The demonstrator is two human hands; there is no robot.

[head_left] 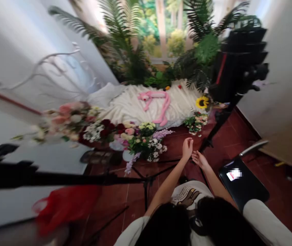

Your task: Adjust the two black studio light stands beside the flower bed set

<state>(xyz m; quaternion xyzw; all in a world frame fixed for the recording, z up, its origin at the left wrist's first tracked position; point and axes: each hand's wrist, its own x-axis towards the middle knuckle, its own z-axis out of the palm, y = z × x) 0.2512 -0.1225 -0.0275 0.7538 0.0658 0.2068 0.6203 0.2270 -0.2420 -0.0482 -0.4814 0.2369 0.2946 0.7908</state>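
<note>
Room: white walls, dark red tiled floor [133,201]; at the back, a window-framed garden scene [174,30], cut off at the top, real or printed cannot be told.

Bed [120,104]: cream pleated cloth; white scrolled metal headboard [56,54], blurred. Front edge mostly hidden by flowers.

Palm fronds [120,34]: green, behind the bed, tips cut off above.

Studio light [238,61]: black, on a stand, right; covers part of the wall.

Mixed flower garland [146,140]: roses, white blooms, lilac sprays; long axis along the bed's front edge, one lilac spray pointing right, towards the hands.

Black chair [248,188]: right, lower side overlapped by a white sleeve [266,218].

Red tulle [64,206]: lower left, blurred.

Pink plush toy [156,97]: on the bed, head left, body lengthwise, legs trailing to the front edge.

Small flower bunch [197,121]: at the bed's right front, just beyond the hands, apart from them; slants up and right towards the sunflower [202,102]; stems hidden.

Left hand [187,149], right hand [200,160]: close together, each grip loosely half spread, fingers curved, nothing visible in either.

Phone [234,174]: on the chair, screen pixelated.
</note>
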